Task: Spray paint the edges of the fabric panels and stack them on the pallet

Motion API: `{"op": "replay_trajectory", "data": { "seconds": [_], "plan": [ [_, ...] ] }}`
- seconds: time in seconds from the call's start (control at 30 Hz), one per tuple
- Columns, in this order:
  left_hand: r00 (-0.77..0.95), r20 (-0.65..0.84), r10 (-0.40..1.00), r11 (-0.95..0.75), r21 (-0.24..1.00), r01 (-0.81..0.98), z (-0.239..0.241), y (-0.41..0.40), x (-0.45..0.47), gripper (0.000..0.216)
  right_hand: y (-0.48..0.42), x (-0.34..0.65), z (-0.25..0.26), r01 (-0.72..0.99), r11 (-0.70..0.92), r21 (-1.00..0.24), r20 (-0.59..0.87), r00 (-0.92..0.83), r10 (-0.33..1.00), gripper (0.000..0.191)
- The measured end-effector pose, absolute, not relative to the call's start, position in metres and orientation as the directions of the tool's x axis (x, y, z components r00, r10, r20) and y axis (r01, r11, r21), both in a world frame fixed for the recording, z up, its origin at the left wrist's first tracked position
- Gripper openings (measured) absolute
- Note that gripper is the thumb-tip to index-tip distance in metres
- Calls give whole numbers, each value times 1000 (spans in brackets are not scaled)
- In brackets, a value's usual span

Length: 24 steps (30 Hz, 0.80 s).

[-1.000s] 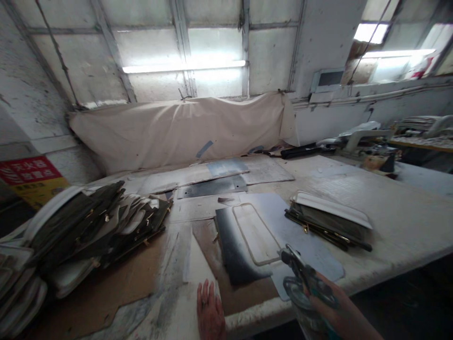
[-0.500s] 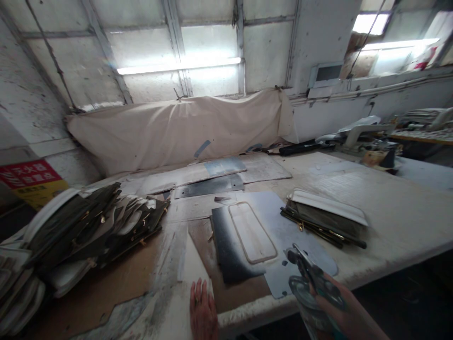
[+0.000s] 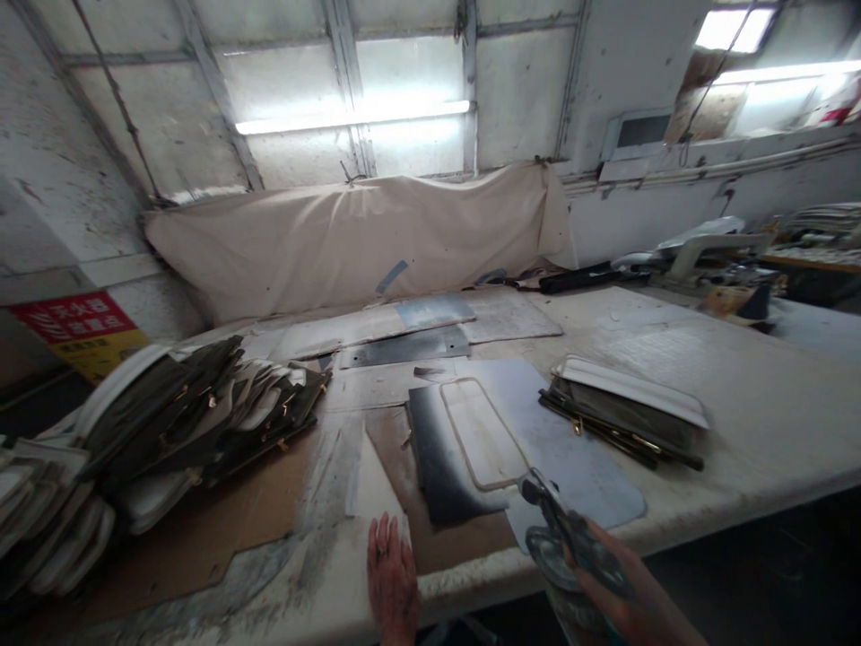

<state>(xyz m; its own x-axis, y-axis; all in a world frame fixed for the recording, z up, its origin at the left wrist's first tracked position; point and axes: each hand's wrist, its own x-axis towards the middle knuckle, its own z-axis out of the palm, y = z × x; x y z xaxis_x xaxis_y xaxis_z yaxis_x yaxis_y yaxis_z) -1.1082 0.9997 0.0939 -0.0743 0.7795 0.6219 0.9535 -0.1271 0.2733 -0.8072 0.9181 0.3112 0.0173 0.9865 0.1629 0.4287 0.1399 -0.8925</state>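
My right hand (image 3: 622, 597) grips a paint-stained spray gun (image 3: 561, 534) at the table's front edge, its nozzle pointing at a rounded rectangular panel (image 3: 482, 432). That panel lies on a grey sheet (image 3: 578, 467) beside a dark sprayed patch (image 3: 440, 467). My left hand (image 3: 392, 581) rests flat on the table edge with fingers stretched out, holding nothing, left of the panel.
A big pile of dark and white panels (image 3: 168, 422) fills the left of the table (image 3: 753, 395). A smaller stack (image 3: 625, 408) lies right of the grey sheet. A cloth (image 3: 363, 238) hangs along the back wall. Cardboard (image 3: 202, 538) covers the front left.
The view has shifted slightly. The spray gun has moved a little left, closer to the panel. My left hand has stayed flat on the table edge.
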Motion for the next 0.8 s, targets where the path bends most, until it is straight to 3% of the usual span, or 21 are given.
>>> {"op": "replay_trajectory", "data": {
  "seconds": [0.4,0.8],
  "plan": [
    [-93,644,759,-114,272,955,98,996,-1109,39,911,-840,322,456,146,-878,131,-65,989,15],
    [-95,638,764,-125,290,949,102,994,-1105,39,907,-811,312,411,42,-911,74,62,995,16]
  ]
}}
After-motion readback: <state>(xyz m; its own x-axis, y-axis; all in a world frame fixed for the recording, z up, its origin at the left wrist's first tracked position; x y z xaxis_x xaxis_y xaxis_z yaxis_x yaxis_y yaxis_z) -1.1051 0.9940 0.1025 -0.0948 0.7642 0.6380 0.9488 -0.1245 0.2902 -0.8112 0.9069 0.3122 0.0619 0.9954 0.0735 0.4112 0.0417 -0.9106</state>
